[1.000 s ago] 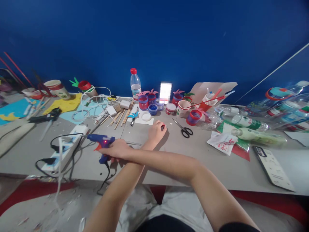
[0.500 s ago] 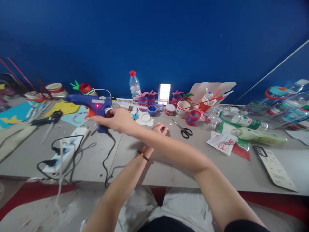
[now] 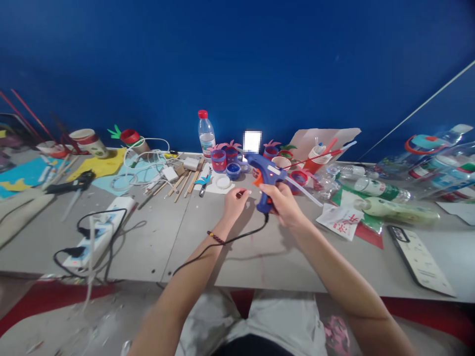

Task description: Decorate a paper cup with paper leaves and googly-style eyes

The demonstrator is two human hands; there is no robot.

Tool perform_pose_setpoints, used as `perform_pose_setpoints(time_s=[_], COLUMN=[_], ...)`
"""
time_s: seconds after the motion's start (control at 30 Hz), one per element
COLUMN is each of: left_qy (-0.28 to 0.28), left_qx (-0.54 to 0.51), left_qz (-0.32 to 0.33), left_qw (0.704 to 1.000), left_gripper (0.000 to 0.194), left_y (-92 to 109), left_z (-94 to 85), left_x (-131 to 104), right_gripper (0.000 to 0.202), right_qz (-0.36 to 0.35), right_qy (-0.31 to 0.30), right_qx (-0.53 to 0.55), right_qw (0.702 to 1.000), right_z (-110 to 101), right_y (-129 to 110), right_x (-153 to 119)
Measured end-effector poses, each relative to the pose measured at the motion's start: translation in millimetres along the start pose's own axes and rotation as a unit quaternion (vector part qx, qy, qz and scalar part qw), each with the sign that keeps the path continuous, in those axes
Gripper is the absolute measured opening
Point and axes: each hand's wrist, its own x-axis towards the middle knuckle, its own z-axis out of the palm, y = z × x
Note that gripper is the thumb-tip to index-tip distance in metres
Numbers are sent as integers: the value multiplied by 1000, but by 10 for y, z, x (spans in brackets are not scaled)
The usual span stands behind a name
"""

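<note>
My right hand (image 3: 284, 201) is wrapped round the handle of a blue glue gun (image 3: 267, 170) with an orange trigger and a lit red light. Its nozzle points up and left, and a white glue stick (image 3: 306, 192) sticks out of its back. Left of the gun, my left hand (image 3: 235, 203) is closed with fingertips pinched together; what they hold is too small to make out. The gun's black cord crosses over my left forearm. Behind my hands stand a blue paint pot (image 3: 233, 171), a white lid (image 3: 223, 182) and red-and-blue decorated cups (image 3: 218, 160).
A power strip (image 3: 106, 230), a second, black glue gun (image 3: 74, 184), white cables and wooden sticks (image 3: 182, 185) lie to the left. A red-capped bottle (image 3: 206, 136) stands at the back. Plastic bottles (image 3: 382, 189), a paper packet (image 3: 340, 220) and a phone (image 3: 421, 259) are on the right.
My right hand has brought the blue glue gun from the far left to the middle, uncrossing my arms. The scissors are now hidden behind my right hand and the gun.
</note>
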Motion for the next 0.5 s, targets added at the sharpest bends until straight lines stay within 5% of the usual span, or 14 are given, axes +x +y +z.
perform_pose_setpoints(time_s=[0.17,0.3,0.5], left_qy=[22,31,-22], left_qx=[-21,-110,-195], left_qz=[-7,-77,-159], left_qw=[1000,991,968], left_gripper=[21,22,21], left_y=[-28,53,393], left_z=[-54,-46,-65], left_x=[44,48,40], right_gripper=[27,23,24], right_qz=[8,12,53], right_qy=[107,99,32], right_qx=[42,44,19], right_qw=[993,994,998], right_z=[-591,-997,-1016], right_y=[171,490,896], right_x=[-108,-108,-23])
